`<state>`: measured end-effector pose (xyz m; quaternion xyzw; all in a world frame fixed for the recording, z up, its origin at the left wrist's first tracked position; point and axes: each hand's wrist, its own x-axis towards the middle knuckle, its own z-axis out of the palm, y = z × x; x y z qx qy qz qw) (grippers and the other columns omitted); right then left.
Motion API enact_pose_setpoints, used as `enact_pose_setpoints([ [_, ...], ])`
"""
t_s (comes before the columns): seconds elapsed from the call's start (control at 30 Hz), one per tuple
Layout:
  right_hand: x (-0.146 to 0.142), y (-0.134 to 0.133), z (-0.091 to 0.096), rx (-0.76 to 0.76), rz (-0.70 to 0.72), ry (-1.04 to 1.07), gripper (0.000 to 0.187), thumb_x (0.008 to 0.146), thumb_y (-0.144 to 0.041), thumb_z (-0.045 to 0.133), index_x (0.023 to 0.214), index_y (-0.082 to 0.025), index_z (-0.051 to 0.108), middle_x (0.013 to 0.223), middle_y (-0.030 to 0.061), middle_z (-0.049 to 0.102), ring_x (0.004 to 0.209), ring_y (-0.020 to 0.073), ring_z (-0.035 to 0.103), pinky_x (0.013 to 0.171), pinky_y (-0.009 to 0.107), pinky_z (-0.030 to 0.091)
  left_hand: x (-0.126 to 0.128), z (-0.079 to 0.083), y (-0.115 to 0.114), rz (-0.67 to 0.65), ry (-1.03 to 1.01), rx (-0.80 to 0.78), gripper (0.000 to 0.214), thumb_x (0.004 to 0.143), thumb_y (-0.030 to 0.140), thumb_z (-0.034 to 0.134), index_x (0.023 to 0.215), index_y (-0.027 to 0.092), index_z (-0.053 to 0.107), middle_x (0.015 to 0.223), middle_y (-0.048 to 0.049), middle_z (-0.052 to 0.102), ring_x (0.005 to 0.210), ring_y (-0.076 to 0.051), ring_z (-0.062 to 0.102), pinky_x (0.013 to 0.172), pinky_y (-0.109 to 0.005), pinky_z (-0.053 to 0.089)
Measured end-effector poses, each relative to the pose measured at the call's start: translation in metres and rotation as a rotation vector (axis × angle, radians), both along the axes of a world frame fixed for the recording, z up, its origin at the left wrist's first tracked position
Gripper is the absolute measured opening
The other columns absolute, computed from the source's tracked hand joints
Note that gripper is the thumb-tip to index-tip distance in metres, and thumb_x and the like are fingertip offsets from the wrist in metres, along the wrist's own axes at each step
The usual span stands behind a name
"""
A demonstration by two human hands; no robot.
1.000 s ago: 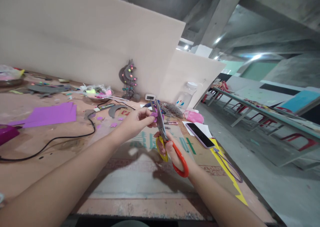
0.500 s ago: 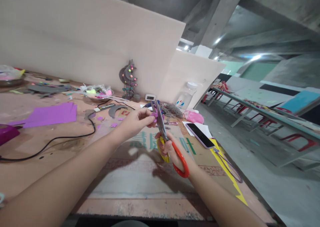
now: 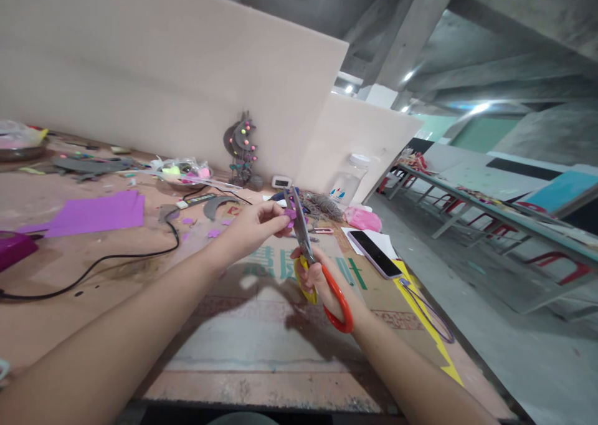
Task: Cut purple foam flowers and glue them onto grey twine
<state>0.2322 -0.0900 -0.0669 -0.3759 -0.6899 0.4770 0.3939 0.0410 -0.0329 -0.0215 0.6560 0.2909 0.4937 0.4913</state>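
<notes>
My left hand (image 3: 255, 225) pinches a small purple foam piece (image 3: 290, 214) at its fingertips, held up above the table. My right hand (image 3: 322, 281) is closed round a pair of scissors (image 3: 306, 250) with one red and one yellow handle loop. The grey blades point up and away, and the purple piece sits between them near the tips. Both hands hover over a sheet of printed cardboard (image 3: 261, 325) covering the table.
A purple foam sheet (image 3: 98, 212) and a black cable (image 3: 116, 257) lie to the left. A black phone (image 3: 372, 245), a pink bag (image 3: 362, 218), a clear bottle (image 3: 346, 185), a foam moon ornament (image 3: 242, 144) and small purple cut-outs (image 3: 212, 232) lie beyond. The table's edge (image 3: 439, 344) runs along the right.
</notes>
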Motion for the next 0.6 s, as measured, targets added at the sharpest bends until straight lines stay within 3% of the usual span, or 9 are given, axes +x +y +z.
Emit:
enact_pose_setpoints([
  [0.6,0.0038,0.0013,-0.0009,-0.007,-0.001,-0.074,0.056,0.082,-0.071,0.039,0.106,-0.02,0.046,0.066,-0.0043,0.033,0.051,0.0096,0.027,0.047,0.024,0.028,-0.0011,0.0047,0.0002,0.029,-0.035,-0.035,0.026,0.074,0.038,0.065,0.064,0.016,0.055,0.066,-0.0015,0.062,0.064,-0.013,0.059,0.066,-0.027,0.048],
])
